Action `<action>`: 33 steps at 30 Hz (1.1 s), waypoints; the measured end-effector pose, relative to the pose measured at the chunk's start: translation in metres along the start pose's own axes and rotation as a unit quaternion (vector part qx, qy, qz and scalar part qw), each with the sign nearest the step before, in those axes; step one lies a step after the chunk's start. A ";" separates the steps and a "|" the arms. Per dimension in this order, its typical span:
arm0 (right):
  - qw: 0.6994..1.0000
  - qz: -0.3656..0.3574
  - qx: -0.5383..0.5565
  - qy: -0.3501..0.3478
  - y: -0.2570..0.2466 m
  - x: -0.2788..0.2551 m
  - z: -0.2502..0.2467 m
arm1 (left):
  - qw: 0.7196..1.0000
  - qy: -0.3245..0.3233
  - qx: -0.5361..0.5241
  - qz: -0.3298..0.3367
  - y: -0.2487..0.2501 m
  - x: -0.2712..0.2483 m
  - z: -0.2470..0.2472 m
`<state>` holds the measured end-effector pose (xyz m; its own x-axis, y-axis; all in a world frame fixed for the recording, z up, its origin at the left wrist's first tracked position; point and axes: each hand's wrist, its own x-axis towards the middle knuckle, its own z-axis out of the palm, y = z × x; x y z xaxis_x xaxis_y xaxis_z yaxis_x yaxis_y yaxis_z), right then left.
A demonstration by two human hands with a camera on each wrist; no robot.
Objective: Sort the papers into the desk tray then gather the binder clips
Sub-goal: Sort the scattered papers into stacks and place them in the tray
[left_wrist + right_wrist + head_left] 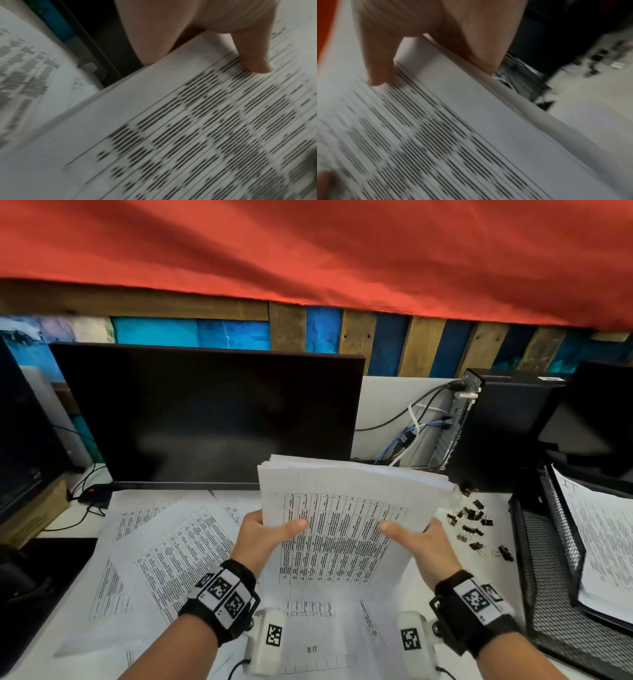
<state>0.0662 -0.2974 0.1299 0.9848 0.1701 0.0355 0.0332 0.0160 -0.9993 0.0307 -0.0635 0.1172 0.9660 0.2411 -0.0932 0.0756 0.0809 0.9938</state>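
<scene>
A thick stack of printed papers [346, 508] is held up, tilted, above the desk in front of the monitor. My left hand [270, 534] grips its left edge with the thumb on the top sheet, and my right hand [416, 537] grips the right edge the same way. The left wrist view shows my thumb [252, 59] pressed on the printed table of the stack [188, 128]; in the right wrist view the stack [453, 128] fills the frame. More loose sheets [171, 546] lie spread on the desk. Several black binder clips [474, 523] lie scattered right of the stack. The black mesh desk tray [544, 570] stands at the right with papers [603, 539] in it.
A dark monitor [212, 416] stands just behind the held stack. A black computer case [503, 426] with cables [407, 433] sits at the back right. Another screen [24, 446] stands at the far left. A black pad [41, 583] lies at the left front.
</scene>
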 end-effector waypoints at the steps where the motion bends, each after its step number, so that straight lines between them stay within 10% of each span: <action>1: 0.999 0.038 0.012 0.000 0.012 -0.001 0.004 | 1.000 -0.002 0.000 -0.014 -0.009 0.000 0.000; 10: 0.986 0.106 0.076 0.101 0.049 -0.003 0.026 | 0.996 0.085 -0.011 -0.015 -0.024 -0.008 0.009; 20: 0.971 0.221 0.011 0.087 0.090 -0.003 0.036 | 0.978 0.081 0.056 -0.182 -0.068 -0.005 0.005; 33: 0.977 0.133 -0.022 0.165 0.117 -0.070 -0.009 | 0.986 -0.066 0.129 -0.081 -0.054 -0.020 0.033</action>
<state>0.0022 -0.3163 0.0109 0.9607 -0.1639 -0.2240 -0.2315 -0.0283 -0.9724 0.0154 -0.1042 0.0677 0.9587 0.1155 -0.2600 0.2753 -0.1458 0.9502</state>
